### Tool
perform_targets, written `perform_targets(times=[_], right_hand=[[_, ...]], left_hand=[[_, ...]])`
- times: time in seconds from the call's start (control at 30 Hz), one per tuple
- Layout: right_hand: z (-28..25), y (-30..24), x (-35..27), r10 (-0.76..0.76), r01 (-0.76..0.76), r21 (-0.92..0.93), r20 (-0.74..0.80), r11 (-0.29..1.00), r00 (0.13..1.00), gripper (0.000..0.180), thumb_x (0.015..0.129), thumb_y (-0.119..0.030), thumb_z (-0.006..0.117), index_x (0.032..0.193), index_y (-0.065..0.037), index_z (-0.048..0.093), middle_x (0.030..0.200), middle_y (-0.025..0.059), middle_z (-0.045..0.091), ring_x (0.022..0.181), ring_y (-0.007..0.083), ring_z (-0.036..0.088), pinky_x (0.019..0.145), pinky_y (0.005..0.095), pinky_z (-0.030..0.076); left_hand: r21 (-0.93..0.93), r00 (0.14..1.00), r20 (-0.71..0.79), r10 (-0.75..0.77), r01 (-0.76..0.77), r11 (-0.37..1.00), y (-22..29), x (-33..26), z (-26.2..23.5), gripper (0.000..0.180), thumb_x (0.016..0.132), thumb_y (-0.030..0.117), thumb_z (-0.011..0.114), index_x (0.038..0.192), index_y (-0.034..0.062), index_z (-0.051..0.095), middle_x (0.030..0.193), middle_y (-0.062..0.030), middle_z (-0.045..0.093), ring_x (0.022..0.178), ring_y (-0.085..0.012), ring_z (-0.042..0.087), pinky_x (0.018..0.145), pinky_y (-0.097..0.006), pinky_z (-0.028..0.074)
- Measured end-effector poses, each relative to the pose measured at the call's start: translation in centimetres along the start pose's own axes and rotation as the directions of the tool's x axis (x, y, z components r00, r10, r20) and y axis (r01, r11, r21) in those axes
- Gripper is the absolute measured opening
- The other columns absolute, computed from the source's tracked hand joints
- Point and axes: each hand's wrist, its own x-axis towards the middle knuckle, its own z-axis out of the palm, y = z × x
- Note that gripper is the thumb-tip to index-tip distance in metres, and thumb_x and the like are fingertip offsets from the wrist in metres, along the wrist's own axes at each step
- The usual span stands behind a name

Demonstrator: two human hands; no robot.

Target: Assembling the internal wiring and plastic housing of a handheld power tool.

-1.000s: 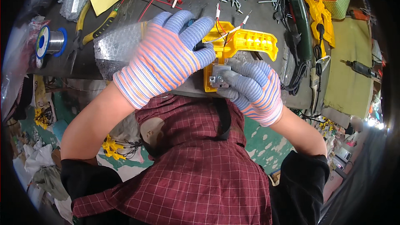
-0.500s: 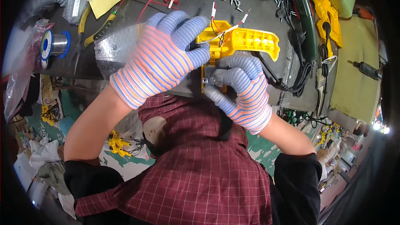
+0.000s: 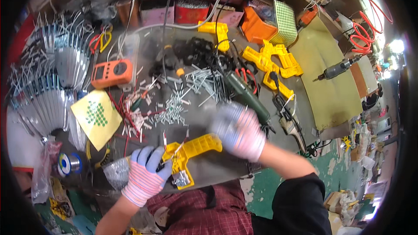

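Observation:
A yellow plastic tool housing (image 3: 198,147) lies at the near edge of the bench, its ribbed inside facing up. A small metal part (image 3: 180,178) sits in its lower end, and thin wires with white sleeves stand up from its upper left. My left hand (image 3: 146,176), in a striped knit glove, holds the housing's left side between thumb and fingers. Raised above the bench, my right hand (image 3: 239,132) is beyond the handle end, close to a green corded hand tool (image 3: 248,98). Motion smears its fingers, so I cannot see whether they hold anything.
Loose screws (image 3: 172,111) and red wires (image 3: 126,117) lie beyond the housing. An orange meter (image 3: 112,73), a solder spool (image 3: 69,164) and a yellow sheet with green dots (image 3: 96,113) are at left. More yellow housings (image 3: 272,63) and a corded screwdriver (image 3: 337,69) are at right.
The view has tipped up to show more of the bench. My right hand has left the metal part and moved away, to the far right. My left hand stays at the housing.

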Motion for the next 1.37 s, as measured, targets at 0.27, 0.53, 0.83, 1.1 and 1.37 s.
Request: perform_targets(times=[0.27, 0.53, 0.83, 1.1, 1.37], right_hand=[[-11.3, 21.3, 23.8, 0.844, -0.366, 0.922, 0.096, 0.124, 0.528, 0.037, 0.092, -0.046, 0.062, 0.092, -0.009, 0.059, 0.077, 0.0052, 0.063, 0.053, 0.013, 0.055, 0.043, 0.0264, 0.042], [-9.7, 26.8, 30.2, 0.869, -0.24, 0.97, 0.083, 0.042, 0.488, 0.019, 0.089, -0.025, 0.066, 0.083, -0.01, 0.056, 0.069, 0.0051, 0.061, 0.053, 0.019, 0.059, 0.042, 0.0261, 0.043], [-10.2, 23.3, 19.1, 0.712, -0.238, 0.967, 0.102, 0.094, 0.695, 0.011, 0.091, -0.009, 0.064, 0.1, -0.006, 0.058, 0.09, 0.0079, 0.064, 0.077, 0.0238, 0.066, 0.066, 0.0326, 0.059], [-11.5, 21.8, 19.0, 0.781, -0.269, 0.957, 0.083, 0.112, 0.619, 0.015, 0.09, -0.021, 0.068, 0.093, -0.007, 0.063, 0.078, 0.0069, 0.063, 0.069, 0.0207, 0.064, 0.058, 0.0287, 0.056], [-11.4, 25.1, 25.6, 0.805, -0.298, 0.948, 0.092, 0.108, 0.586, 0.019, 0.092, -0.031, 0.065, 0.1, -0.014, 0.06, 0.08, 0.0046, 0.067, 0.067, 0.0203, 0.064, 0.06, 0.0353, 0.052]], left_hand=[[-0.017, 0.999, -0.022, 0.046, -0.046, 0.999, -0.1, 0.7, 0.3, 0.019, 0.07, 0.02, 0.066, 0.088, 0.0153, 0.065, 0.106, -0.0123, 0.06, 0.093, -0.0312, 0.055, 0.077, -0.045, 0.043], [-0.098, 1.0, 0.005, -0.019, 0.019, 0.995, 0.4, 1.0, -0.6, 0.017, 0.069, 0.016, 0.067, 0.086, 0.0144, 0.064, 0.111, -0.0156, 0.059, 0.102, -0.0375, 0.055, 0.083, -0.051, 0.047], [-0.068, 1.0, 0.018, -0.006, 0.007, 0.998, 0.5, 1.6, -1.0, 0.02, 0.067, 0.016, 0.069, 0.087, 0.013, 0.064, 0.111, -0.018, 0.059, 0.101, -0.039, 0.056, 0.082, -0.052, 0.047], [-0.067, 1.0, -0.008, -0.009, 0.008, 0.998, 0.8, 1.4, -0.8, 0.018, 0.066, 0.015, 0.069, 0.083, 0.0119, 0.065, 0.11, -0.0185, 0.061, 0.1, -0.0395, 0.057, 0.083, -0.052, 0.048], [-0.035, 1.0, -0.009, 0.019, -0.019, 0.999, 0.4, 0.7, -0.1, 0.025, 0.066, 0.019, 0.071, 0.09, 0.0123, 0.066, 0.115, -0.0159, 0.059, 0.098, -0.0346, 0.056, 0.081, -0.05, 0.046]])
